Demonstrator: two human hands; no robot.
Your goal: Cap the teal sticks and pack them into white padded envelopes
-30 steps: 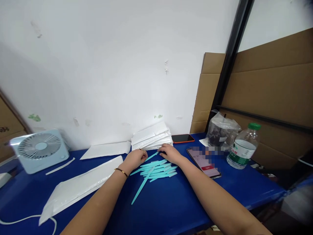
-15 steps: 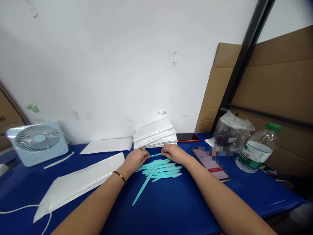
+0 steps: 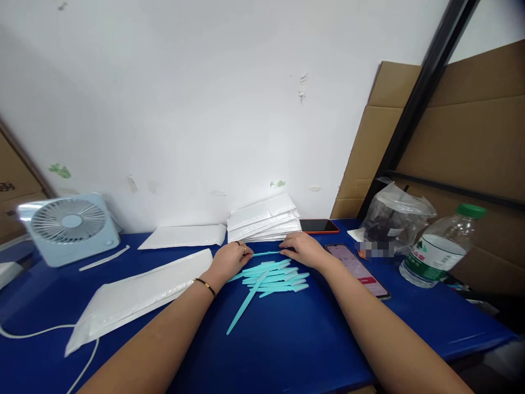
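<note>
Tbl (image 3: 287, 350): stick (image 3: 266, 253) btwn L grip (image 3: 232, 259) & R grip (image 3: 304, 250).

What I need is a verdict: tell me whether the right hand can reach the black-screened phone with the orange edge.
Probably yes: the orange-edged phone lies beyond the right hand, with nothing visible between them, though that hand seems to hold one end of a thin turquoise stick.

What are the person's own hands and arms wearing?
Left hand: a gold-coloured ring on a finger, and at the wrist a thin dark bracelet with a gold-coloured piece. Right hand: no jewellery visible. No gloves; no sleeves in view.
</note>
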